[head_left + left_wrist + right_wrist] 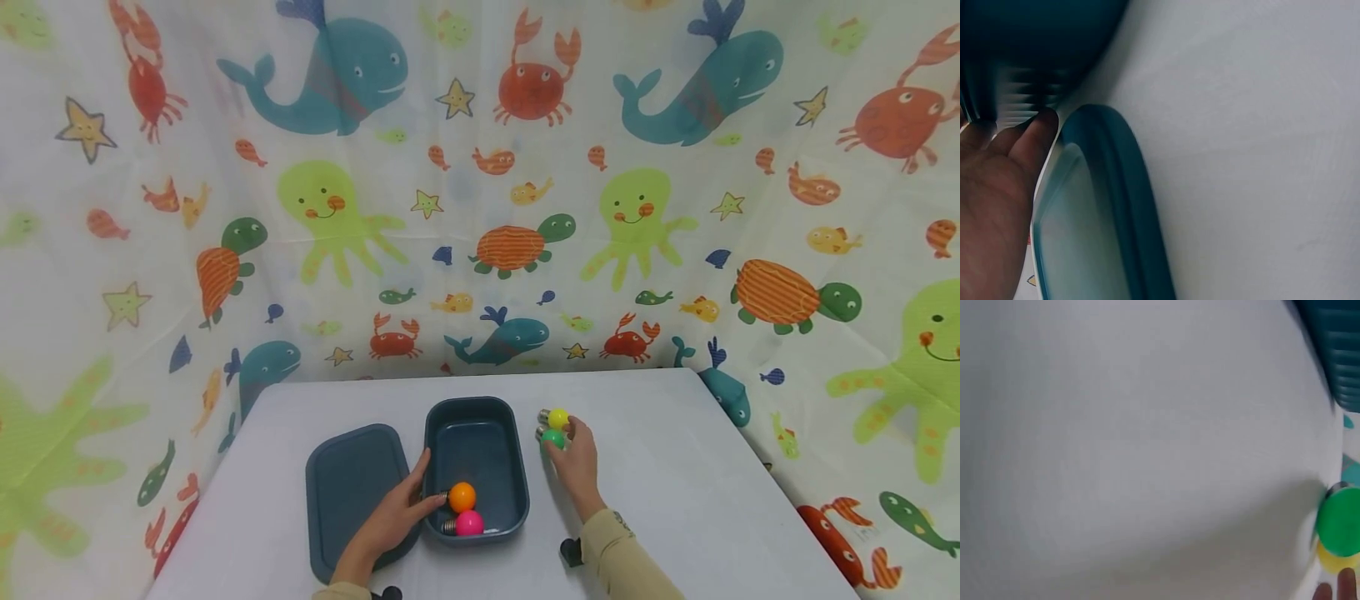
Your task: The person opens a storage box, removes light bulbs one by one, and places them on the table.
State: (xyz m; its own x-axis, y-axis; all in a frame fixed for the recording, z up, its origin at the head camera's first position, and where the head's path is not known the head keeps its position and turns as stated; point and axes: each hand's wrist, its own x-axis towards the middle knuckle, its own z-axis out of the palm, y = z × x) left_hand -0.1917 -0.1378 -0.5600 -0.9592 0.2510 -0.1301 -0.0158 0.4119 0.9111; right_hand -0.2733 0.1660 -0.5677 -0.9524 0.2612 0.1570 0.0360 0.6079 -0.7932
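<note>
A dark blue rectangular container [517,467] stands on the table, an orange light bulb [462,497] and a pink light bulb [470,523] lying at its near end. My left hand [393,512] holds its left wall, thumb over the rim beside the orange bulb and fingers along the outside. In the left wrist view those fingers [1038,134] meet the ribbed side. Right of the container, a green light bulb [552,439] lies in front of a yellow one [558,418]. My right hand [579,467] reaches around the green bulb with thumb and fingers spread; the right wrist view shows fingertips [1347,581] just below it.
A matching blue lid [352,492] lies flat left of the container, partly under my left forearm. The white table [675,475] extends to both sides. A curtain [465,275] printed with sea animals hangs behind and at the sides.
</note>
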